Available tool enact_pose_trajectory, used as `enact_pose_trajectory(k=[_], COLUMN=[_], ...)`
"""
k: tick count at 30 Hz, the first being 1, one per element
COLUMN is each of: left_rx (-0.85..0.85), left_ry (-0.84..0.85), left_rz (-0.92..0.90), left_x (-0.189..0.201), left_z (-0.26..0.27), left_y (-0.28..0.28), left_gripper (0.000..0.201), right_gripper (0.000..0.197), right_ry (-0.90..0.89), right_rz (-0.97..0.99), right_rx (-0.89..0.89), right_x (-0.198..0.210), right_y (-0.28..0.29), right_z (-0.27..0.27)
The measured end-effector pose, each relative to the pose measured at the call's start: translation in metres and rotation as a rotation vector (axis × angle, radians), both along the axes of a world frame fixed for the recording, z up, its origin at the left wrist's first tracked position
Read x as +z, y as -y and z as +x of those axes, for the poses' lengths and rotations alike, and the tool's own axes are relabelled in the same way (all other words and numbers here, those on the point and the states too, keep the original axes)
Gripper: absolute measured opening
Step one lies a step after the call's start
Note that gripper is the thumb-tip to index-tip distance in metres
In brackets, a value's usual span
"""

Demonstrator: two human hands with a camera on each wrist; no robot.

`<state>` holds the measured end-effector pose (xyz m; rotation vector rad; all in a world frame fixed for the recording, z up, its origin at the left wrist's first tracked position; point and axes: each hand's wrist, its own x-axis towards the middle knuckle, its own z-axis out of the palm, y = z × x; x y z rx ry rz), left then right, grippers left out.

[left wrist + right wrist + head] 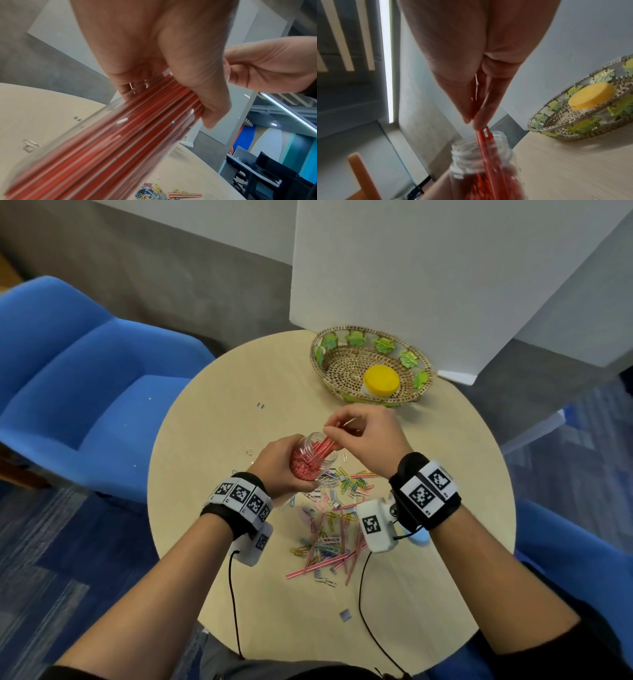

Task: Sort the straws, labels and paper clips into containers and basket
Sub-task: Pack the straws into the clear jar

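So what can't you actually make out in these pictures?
- Contents of the yellow-lidded jar in the basket: head view, lid covers it.
- Bottom of the clear jar: head view, left hand wraps it.
- Straws in the left wrist view: blurred, uncountable.
- Blue thing on the table: right wrist gear hides it.

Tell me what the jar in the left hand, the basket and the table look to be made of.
Jar: clear and glossy with a threaded neck, the red straws showing through; plastic or glass, cannot tell which.
Basket: woven natural fibre, probably rattan or wicker, matte tan, with an open weave and green leaf ornaments round the rim.
Table: pale wood or wood-look laminate, smooth and matte, with faint grain.
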<state>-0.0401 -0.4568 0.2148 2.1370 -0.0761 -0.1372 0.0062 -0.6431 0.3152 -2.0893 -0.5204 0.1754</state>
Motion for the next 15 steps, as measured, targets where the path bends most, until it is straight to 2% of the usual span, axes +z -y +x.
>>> enact_pose_trajectory(k=[6,8,11,15], left_rx=[-0.001,0.021,0.054,0.039], left_ry=[0.036,0.026,0.044,0.066], left_rz=[-0.014,-0.058,-0.082,-0.089], left_x=[0.004,0.003,0.003,0.003], left_z=[0.001,0.002,0.004,0.006], left_y=[0.011,0.010,0.007,0.008], left_gripper=[0.063,0.070,0.076,0.068], right_gripper=[0.007,0.008,0.010,0.013], right_ry=[0.121,0.142,0.051,0.065], right_rz=[-0.314,-0.282,-0.149,-0.309], right_rx=[0.099,0.106,0.104,0.320], right_x=[-0.014,-0.006,0.008,0.008], right_y=[-0.007,-0.003,0.007,0.001], right_z=[-0.005,-0.001,0.007,0.001])
